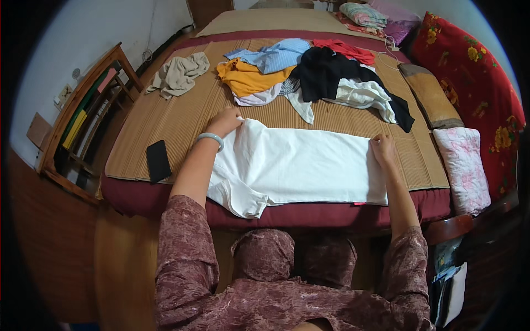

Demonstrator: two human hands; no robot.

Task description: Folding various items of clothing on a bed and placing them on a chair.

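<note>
A white short-sleeved shirt (314, 165) lies sideways along the near edge of the bed, its sleeve hanging a little over that edge. At its upper left, my left hand (225, 121) pinches the white cloth; a pale bangle circles that wrist. My right hand (383, 149) grips the far right corner of the shirt, its fingers closed on the fabric. Between my hands the cloth lies mostly flat, with folds near the left end. Beyond it is a loose pile with an orange garment (252, 78), a blue striped shirt (285, 56) and a black garment (321, 74).
The bamboo mat (136, 136) covers the bed. A black smartphone (158, 161) rests left of my left forearm. A beige garment (182, 74) lies at the back left. Along the right side are a brown pillow (432, 97) and a pink-and-white pillow (463, 169).
</note>
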